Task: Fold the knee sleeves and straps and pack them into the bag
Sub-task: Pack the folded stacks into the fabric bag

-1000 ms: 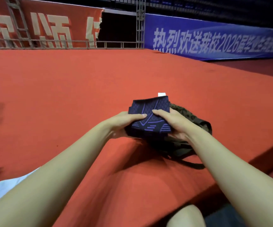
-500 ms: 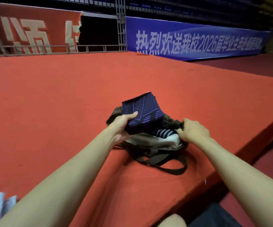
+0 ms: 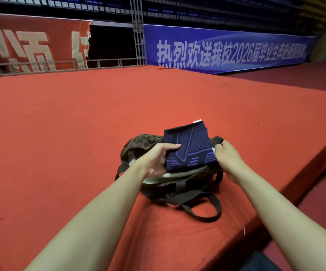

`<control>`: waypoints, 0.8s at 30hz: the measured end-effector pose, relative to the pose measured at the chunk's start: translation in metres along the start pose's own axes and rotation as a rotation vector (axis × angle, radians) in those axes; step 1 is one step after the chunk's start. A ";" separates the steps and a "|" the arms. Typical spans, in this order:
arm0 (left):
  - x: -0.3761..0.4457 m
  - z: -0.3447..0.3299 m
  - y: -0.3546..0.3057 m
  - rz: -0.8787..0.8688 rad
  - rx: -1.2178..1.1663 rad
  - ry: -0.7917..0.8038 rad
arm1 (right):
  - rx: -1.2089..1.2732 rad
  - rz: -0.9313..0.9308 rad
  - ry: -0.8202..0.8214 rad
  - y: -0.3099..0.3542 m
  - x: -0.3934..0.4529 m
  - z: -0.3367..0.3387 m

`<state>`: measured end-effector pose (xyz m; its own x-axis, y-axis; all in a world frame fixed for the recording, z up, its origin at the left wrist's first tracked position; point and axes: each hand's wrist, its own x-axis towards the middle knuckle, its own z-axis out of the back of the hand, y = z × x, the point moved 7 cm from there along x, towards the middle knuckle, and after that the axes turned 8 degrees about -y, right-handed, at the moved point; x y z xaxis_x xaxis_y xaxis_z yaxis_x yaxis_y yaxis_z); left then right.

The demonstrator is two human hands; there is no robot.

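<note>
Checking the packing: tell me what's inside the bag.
The left hand holds the folded knee sleeve at the mouth of the bag, which the right hand holds open. Pale lining shows below; deeper contents are hidden.

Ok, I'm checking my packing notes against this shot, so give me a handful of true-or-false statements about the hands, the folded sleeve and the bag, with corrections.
1. The left hand grips the folded knee sleeve. True.
2. The knee sleeve is fully inside the bag. False: most of it stands above the bag's opening.
3. The right hand holds the bag's edge on the right side. True.
4. The bag sits on a blue carpet. False: it sits on the red carpet.
5. The bag's dark strap loops toward the camera on the carpet. True.
6. The knee sleeve is plain white. False: it is dark navy with purple lines.
</note>
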<state>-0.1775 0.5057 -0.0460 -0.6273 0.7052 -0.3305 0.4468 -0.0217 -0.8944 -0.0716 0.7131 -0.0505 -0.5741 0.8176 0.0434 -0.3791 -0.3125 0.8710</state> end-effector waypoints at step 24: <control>0.049 -0.005 0.000 -0.188 0.995 -0.280 | -0.070 0.364 -0.270 0.060 -0.031 0.036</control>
<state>-0.2050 0.5444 -0.0611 -0.8140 0.5712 -0.1050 -0.3192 -0.5911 -0.7407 -0.0506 0.6861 0.0177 -0.4729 0.7423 0.4747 -0.2411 -0.6272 0.7406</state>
